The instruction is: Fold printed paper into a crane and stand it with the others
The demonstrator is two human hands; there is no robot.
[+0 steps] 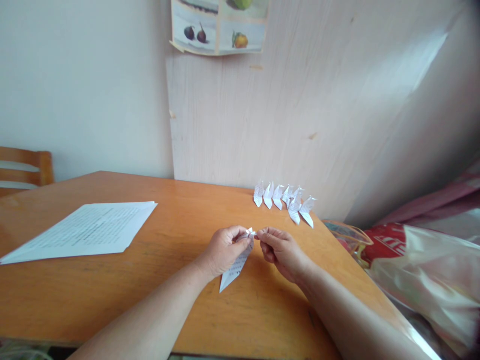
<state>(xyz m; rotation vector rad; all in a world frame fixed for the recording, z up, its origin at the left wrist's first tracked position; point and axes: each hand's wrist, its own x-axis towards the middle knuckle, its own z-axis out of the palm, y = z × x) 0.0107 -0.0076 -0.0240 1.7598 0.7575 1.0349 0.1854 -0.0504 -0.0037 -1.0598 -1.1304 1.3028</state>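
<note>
Holding the folded paper (234, 270) over the desk (217, 325), pinched in the fingers of the left hand (220, 250), with its small upper tip nipped between thumb and finger of the right hand (282, 251). Could tear or crease askew at that tip — from too hard a tug. Might slip if pinched loosely — well apart from the stacked sheets (93, 230), nearer the folded figures (278, 196).

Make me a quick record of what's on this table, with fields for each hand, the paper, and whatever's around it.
Left hand: pinching folded paper
Right hand: fingers at the same paper's upper end
Finished-looking group: several white folded pieces, standing near the far edge
Flat paper: printed sheets, on the left
Surface: orange-brown wooden table
Beyond table: wooden chair left, red bag right
</note>
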